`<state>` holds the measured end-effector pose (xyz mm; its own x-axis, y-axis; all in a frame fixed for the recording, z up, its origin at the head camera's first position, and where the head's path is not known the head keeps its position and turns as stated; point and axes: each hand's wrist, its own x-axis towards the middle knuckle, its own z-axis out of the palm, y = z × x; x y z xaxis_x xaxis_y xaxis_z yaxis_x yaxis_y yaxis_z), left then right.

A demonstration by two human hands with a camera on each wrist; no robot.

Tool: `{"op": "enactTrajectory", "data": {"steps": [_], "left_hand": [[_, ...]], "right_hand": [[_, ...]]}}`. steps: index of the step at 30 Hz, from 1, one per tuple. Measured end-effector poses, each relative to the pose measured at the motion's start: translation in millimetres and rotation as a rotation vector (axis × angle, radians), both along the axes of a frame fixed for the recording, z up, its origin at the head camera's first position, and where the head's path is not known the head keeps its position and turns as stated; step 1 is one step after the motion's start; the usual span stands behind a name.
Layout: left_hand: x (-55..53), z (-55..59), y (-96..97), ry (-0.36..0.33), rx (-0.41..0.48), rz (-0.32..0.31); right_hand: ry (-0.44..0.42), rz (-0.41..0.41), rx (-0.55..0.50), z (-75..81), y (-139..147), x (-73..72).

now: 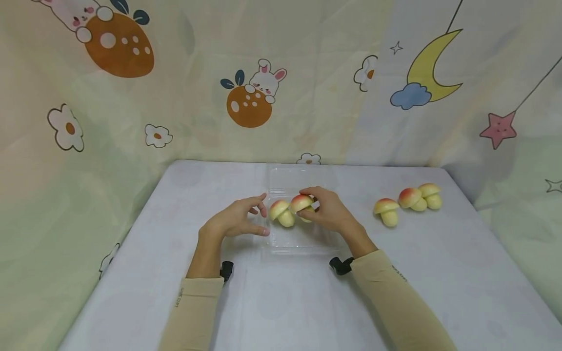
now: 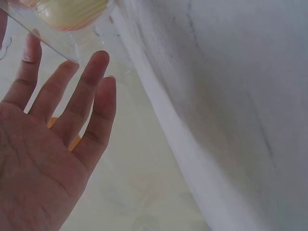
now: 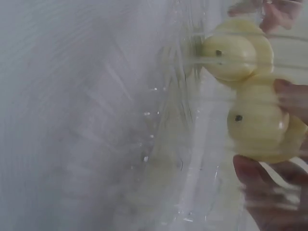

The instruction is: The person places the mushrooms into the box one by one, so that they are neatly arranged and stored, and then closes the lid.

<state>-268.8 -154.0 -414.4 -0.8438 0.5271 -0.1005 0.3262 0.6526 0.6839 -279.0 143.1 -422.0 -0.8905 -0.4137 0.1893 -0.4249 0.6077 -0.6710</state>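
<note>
A clear plastic container [image 1: 303,239] with its lid folded back lies on the table. Inside it at the left sits a toy mushroom [image 1: 282,213] with a yellow-red cap and pale stem. My right hand [image 1: 329,210] pinches a second mushroom [image 1: 302,203] between thumb and fingers, right beside the first. In the right wrist view both mushrooms [image 3: 228,57] show through the clear wall, stem ends facing the camera. My left hand [image 1: 237,217] is at the container's left side, fingers spread and fairly straight. In the left wrist view its fingertips [image 2: 98,60] are near the container edge; contact is unclear.
Three more mushrooms [image 1: 387,212] lie on the table [image 1: 272,302] to the right, two of them touching. Behind the table hangs a patterned cloth [image 1: 307,97] with rabbits, flowers and a moon.
</note>
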Motion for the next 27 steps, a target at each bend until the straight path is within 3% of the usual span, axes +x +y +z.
{"op": "enactTrajectory", "data": {"steps": [6,18,27], "left_hand": [[0.0,-0.6,0.5,-0.002,-0.007,0.007],[-3.2,-2.3,0.8,-0.014,-0.002,0.008],[-2.1,-1.2,0.1,-0.020,0.005,0.009]], "right_hand": [[0.019,0.008,0.013,-3.1,-0.4,-1.2],[0.047,-0.080,0.129,-9.4,-3.5,-0.3],[0.048,-0.071,0.155,-13.1,-2.9,-2.1]]}}
